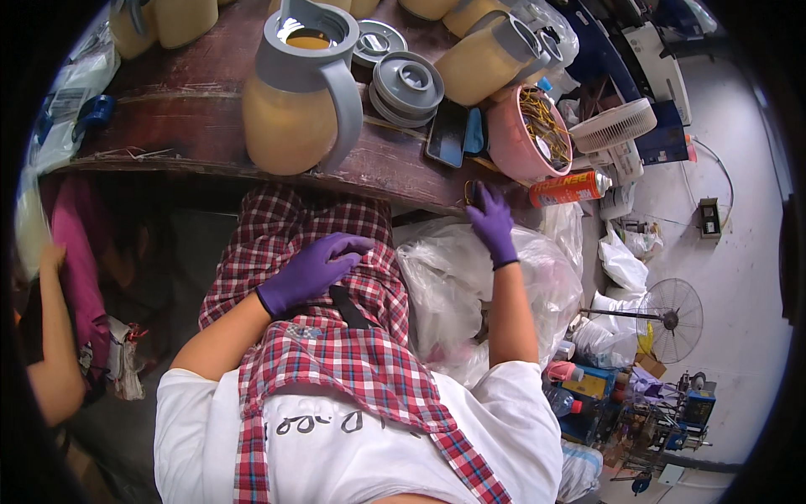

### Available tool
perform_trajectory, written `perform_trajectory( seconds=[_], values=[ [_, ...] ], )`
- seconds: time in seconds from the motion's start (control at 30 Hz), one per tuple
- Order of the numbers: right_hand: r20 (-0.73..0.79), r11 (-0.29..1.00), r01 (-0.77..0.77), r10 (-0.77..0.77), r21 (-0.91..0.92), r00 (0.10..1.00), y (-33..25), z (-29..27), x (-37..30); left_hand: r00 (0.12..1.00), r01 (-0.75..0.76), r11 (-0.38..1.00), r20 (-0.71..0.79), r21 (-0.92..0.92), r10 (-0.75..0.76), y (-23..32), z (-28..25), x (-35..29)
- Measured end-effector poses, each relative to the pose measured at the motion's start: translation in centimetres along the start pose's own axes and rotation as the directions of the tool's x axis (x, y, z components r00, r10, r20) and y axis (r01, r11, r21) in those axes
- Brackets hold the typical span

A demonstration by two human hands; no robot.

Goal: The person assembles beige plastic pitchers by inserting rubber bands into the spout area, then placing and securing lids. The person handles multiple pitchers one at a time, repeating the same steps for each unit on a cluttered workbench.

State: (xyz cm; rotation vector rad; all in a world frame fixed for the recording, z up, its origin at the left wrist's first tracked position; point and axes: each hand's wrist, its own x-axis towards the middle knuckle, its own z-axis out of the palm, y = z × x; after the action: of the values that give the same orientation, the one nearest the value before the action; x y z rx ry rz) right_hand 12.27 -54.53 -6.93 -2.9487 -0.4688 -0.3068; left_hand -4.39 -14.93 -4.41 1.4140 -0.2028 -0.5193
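Note:
Purple gloves cover both of my hands. My left hand (315, 273) lies on my lap over the red checked apron (336, 361), its fingers stretched out and nothing in it. At the table's front edge, my right hand (493, 223) has its fingers closed round a small dark thing with a bit of yellow, mostly hidden by the glove. Close by lie a dark phone (447, 134) and a blue object (474, 131). A beige jug (290, 126) with grey collar and handle stands upright before me, its top uncovered. Beside it are stacked grey lids (407, 88).
A pink bucket (508, 139) of yellow wire ties stands right, near an orange-red spray can (567, 189) and a small white fan (613, 126). More jugs (487, 63) line the table (176, 118). Plastic bags (453, 277) bulge beneath my right arm. Another person's arm (54, 353) is at left.

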Motion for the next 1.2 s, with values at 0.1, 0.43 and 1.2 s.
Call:
perform_trajectory(
  seconds=[0.1,0.43,1.2],
  values=[
    [-0.123,0.993,0.002,-0.016,-0.114,0.992,-7.6,-2.6,-3.8,0.999,0.036,0.990,0.031,-0.137,-0.032,-1.4,0.4,0.4],
    [0.105,0.727,0.083,-0.210,0.681,0.972,-22.9,-8.6,-5.0,0.980,-0.162,0.984,-0.126,-0.078,0.151,1.1,1.2,0.4],
    [-0.572,0.447,0.665,-0.344,0.599,0.745,-30.7,-16.0,12.3,0.543,-0.537,0.715,-0.464,0.448,0.699,15.7,-8.1,0.9]
  ],
)
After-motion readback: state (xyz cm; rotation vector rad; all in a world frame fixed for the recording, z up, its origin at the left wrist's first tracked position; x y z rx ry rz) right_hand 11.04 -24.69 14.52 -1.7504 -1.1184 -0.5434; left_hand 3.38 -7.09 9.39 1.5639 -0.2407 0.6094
